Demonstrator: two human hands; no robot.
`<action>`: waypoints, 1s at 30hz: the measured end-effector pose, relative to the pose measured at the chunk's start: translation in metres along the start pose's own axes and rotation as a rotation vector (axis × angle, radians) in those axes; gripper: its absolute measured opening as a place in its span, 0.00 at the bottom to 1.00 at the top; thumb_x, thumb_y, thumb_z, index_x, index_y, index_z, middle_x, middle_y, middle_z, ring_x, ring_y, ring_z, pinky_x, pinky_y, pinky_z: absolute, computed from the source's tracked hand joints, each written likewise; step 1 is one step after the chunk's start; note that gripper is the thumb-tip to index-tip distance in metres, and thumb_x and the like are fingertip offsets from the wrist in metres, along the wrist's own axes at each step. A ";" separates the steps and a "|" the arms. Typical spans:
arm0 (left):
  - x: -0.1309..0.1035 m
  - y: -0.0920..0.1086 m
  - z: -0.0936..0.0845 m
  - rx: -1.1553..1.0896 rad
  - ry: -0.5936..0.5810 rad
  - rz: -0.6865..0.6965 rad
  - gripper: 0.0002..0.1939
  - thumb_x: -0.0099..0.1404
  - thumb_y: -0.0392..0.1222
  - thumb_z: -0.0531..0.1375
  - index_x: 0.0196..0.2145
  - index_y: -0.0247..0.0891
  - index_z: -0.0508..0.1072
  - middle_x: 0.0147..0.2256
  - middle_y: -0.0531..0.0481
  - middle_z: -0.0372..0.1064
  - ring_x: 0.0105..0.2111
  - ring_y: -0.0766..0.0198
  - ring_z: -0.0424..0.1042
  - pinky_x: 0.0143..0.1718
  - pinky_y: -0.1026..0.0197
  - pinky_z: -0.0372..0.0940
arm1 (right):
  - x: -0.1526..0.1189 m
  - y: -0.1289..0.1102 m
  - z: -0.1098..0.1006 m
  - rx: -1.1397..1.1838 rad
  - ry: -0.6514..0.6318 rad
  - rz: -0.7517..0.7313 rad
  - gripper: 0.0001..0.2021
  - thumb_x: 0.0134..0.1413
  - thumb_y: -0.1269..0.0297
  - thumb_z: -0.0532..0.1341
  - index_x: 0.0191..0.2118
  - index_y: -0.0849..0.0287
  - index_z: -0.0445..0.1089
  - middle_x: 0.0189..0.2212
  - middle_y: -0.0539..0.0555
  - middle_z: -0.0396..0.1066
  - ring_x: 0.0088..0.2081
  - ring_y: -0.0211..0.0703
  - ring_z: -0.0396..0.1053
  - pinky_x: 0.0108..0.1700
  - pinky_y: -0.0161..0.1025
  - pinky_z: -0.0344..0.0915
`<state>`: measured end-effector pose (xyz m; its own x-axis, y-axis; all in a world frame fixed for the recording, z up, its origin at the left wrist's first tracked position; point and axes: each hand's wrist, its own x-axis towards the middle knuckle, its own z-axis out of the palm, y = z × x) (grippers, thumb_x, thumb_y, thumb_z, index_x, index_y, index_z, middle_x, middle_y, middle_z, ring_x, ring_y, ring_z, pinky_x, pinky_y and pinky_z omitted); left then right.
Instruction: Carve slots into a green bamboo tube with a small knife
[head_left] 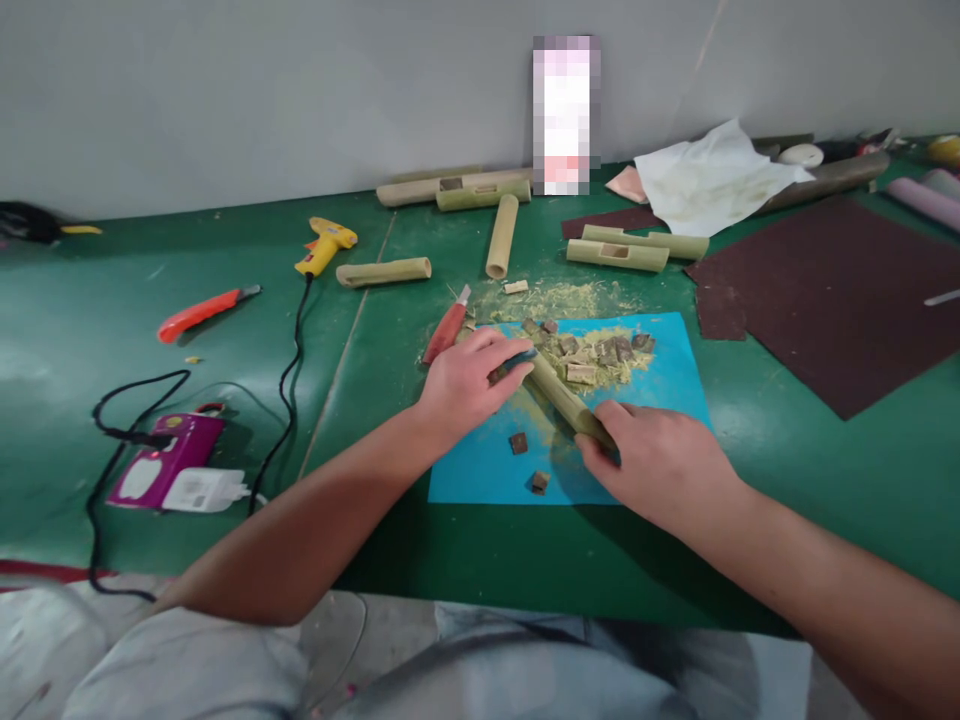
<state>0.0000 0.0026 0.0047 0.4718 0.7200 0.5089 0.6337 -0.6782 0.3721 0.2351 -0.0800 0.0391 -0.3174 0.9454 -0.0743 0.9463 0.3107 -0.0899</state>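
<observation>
My right hand (660, 455) is closed around the near end of a bamboo tube (559, 390), which slants away over a blue sheet (480, 475). At the tube's far end, my left hand (474, 378) pinches a small dark piece (517, 360), perhaps folded sandpaper, mostly hidden by the fingers. Beside the tube lies a pile of pale shavings (611, 375) mixed with several small brown chips. Nearer me on the sheet are two dark little squares, one dark square (519, 443) behind a second square (540, 483). A red-handled knife (448, 328) rests just beyond my left hand.
Several notched bamboo tubes (616, 254) lie toward the wall. Left are an orange utility knife (202, 315), a yellow glue gun (326, 246) with a black cord, and a purple power strip (169, 460). Brown sheets (832, 300) and white cloth (716, 180) lie right. A blurred phone-like rectangle (566, 115) stands behind.
</observation>
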 end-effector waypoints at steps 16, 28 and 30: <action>-0.001 0.000 0.000 0.013 0.009 0.084 0.11 0.71 0.43 0.64 0.48 0.38 0.80 0.39 0.46 0.76 0.37 0.63 0.78 0.41 0.62 0.74 | -0.001 0.001 0.004 0.021 0.045 -0.010 0.11 0.62 0.59 0.55 0.32 0.57 0.69 0.23 0.52 0.71 0.21 0.38 0.58 0.27 0.41 0.37; 0.000 0.000 0.000 -0.072 -0.034 0.038 0.11 0.72 0.42 0.62 0.48 0.38 0.81 0.36 0.47 0.75 0.35 0.64 0.77 0.41 0.62 0.74 | -0.001 0.002 0.003 0.009 0.012 -0.007 0.11 0.63 0.58 0.56 0.33 0.57 0.70 0.23 0.53 0.72 0.21 0.38 0.60 0.27 0.40 0.36; 0.000 -0.001 0.000 -0.078 -0.045 0.033 0.12 0.71 0.44 0.64 0.48 0.38 0.80 0.37 0.47 0.76 0.34 0.64 0.76 0.40 0.62 0.74 | -0.001 0.001 0.003 0.002 0.012 -0.007 0.11 0.63 0.58 0.55 0.33 0.58 0.70 0.24 0.53 0.72 0.22 0.38 0.60 0.27 0.40 0.36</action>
<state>-0.0003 0.0027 0.0040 0.5193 0.7020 0.4874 0.5684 -0.7096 0.4164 0.2365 -0.0806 0.0362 -0.3236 0.9442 -0.0619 0.9438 0.3174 -0.0925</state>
